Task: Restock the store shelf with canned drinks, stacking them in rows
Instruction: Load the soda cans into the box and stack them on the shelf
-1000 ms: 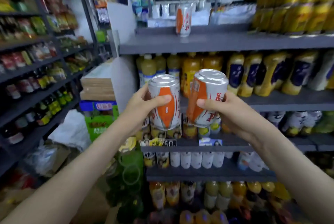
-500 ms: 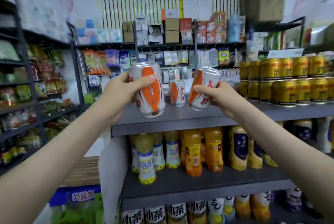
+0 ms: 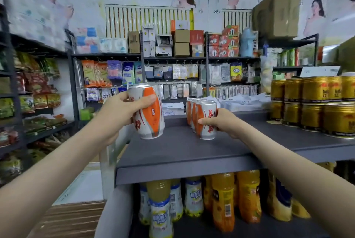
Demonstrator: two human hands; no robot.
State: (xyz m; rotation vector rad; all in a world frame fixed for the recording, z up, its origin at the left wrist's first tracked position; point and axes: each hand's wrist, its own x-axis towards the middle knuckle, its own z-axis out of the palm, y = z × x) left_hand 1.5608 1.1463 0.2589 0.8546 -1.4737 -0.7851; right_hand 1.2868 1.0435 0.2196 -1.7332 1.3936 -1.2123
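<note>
**Two Cans Going Onto the Shelf**

The left hand (image 3: 121,112) is wrapped round the left can (image 3: 148,112), which is orange and white. The thumb lies across the front and the fingers go round the back. The can is tipped a little and looks to be up in the air, over the left end of the gray shelf (image 3: 182,153). It is not set down yet.

Further along, the cans in the row (image 3: 192,109) stand one behind the other. They are the same kind. The right can (image 3: 206,120) is at the front of that row, just beside the one behind it. Its bottom looks like it is on the shelf, but I cannot tell for sure. The right hand (image 3: 225,123) holds it from the side, with the thumb in front and the fingers curled behind.

On the far right, gold cans (image 3: 315,103) sit two high.

These drinks are most likely full, so each can will feel heavy for its size. The metal is smooth and could slip. The sides are thin and could dent if squeezed hard. The best place to hold a can is round the middle, firm but gentle. Put it down flat, or it may wobble and knock the row over.
</note>
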